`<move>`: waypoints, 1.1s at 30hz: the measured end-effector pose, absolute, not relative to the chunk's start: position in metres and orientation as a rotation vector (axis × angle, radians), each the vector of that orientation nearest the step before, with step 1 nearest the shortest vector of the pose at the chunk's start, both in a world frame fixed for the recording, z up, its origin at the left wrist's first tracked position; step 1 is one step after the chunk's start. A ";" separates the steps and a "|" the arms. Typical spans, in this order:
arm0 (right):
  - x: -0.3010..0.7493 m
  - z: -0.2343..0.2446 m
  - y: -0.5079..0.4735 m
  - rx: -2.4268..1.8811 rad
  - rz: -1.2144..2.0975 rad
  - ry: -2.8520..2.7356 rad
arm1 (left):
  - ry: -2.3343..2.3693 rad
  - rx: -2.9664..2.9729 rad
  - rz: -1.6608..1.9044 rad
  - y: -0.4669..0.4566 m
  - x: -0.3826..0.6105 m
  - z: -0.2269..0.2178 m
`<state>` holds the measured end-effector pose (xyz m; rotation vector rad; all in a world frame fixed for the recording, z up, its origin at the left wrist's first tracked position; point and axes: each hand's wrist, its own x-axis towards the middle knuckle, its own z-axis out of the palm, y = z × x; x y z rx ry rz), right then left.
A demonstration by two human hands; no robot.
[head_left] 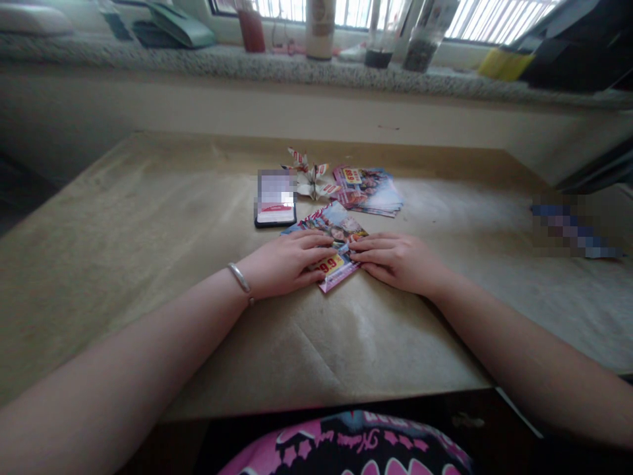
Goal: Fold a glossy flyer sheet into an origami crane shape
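Observation:
A colourful printed paper sheet [335,231] lies on the brown paper-covered table [148,218] right before me. My left hand [287,262], with a silver bracelet at the wrist, rests flat on its left part, fingers stretched out. My right hand [395,259] lies flat on its right edge, fingers extended toward the left hand. Both press the sheet down; neither grips it. Behind the sheet sit folded paper cranes [310,175] made of the same print.
A black phone [275,199] lies left of the cranes. A stack of printed sheets [370,191] sits at back right. A blurred blue object [573,227] lies far right. Bottles and jars [320,26] stand on the granite window sill [198,63].

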<state>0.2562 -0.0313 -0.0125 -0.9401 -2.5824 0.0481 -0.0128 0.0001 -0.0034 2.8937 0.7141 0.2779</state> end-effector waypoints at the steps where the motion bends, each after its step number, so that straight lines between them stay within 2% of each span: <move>1: 0.256 -0.012 -0.032 -0.948 0.048 -2.578 | 0.715 2.906 0.310 0.000 -0.013 -0.003; 23: 0.254 -0.016 -0.034 -0.963 0.013 -2.547 | 0.773 2.960 0.218 -0.005 -0.017 0.012; 33: 0.252 -0.019 -0.033 -0.946 0.170 -2.463 | 0.771 2.953 0.190 -0.002 -0.019 0.011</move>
